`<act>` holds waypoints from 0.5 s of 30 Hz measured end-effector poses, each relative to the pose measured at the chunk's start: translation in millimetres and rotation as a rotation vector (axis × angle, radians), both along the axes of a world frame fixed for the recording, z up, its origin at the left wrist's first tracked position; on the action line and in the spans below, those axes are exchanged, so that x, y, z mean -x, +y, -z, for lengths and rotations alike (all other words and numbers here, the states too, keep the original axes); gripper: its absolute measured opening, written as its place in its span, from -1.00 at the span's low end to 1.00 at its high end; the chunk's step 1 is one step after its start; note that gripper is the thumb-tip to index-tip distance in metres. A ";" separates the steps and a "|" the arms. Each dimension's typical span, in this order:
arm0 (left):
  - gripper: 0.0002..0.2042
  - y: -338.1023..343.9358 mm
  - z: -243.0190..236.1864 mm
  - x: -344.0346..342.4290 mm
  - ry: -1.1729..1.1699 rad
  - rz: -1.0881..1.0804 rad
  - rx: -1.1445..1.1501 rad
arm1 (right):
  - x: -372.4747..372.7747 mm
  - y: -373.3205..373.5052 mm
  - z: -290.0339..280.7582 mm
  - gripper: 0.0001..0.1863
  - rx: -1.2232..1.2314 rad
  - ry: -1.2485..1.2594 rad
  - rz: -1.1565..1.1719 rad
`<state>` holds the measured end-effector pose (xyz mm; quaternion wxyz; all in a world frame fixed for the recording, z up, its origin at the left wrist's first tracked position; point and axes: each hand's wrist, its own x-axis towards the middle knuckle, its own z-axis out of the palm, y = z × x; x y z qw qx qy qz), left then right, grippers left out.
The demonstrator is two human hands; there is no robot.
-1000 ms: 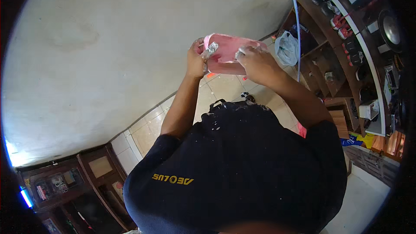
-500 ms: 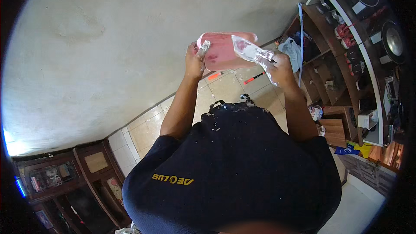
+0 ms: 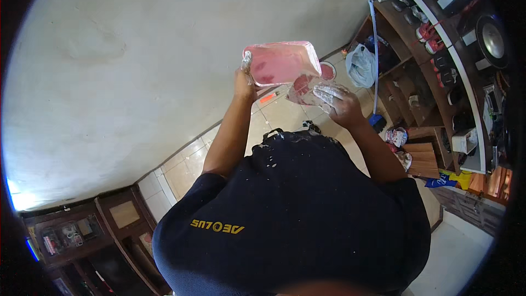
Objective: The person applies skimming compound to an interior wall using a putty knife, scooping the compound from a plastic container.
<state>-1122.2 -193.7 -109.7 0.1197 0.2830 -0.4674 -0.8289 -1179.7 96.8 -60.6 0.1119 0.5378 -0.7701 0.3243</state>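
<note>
My left hand (image 3: 245, 79), white smears on its fingers, grips the left end of a pink shallow rectangular tray (image 3: 282, 60) with white residue along its rim. Lower right of the tray, my right hand (image 3: 334, 101), its fingers coated white, holds a thin, translucent flat piece (image 3: 301, 90) stained reddish; exactly what it is, I cannot tell. A small round container (image 3: 327, 70) with reddish contents shows beyond the tray's right corner. An orange-handled tool (image 3: 268, 97) lies on the tiled floor below.
A pale wall (image 3: 109, 66) fills the upper left. On the right stand wooden shelves (image 3: 411, 98) with shoes, a white plastic bag (image 3: 360, 68), a blue broom (image 3: 375, 120) and a paint bucket (image 3: 395, 136). A dark wooden cabinet (image 3: 115, 214) stands at lower left.
The tray has shifted slightly left in my left hand. My right hand has drawn away from its inside, bringing the thin piece out to the lower right, now turned and flatter.
</note>
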 end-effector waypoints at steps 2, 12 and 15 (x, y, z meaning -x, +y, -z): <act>-0.44 -0.3 4.7 0.4 -0.015 -0.020 -0.058 | 3.7 10.1 1.2 -0.66 -0.007 0.003 -0.035; -0.42 -11.8 17.5 -0.9 0.024 -0.026 0.133 | 25.3 20.0 33.7 -0.62 0.855 -1.273 0.287; -0.46 0.1 14.0 -3.0 0.108 -0.005 0.140 | 39.6 -6.4 54.3 -0.63 1.166 -1.622 0.137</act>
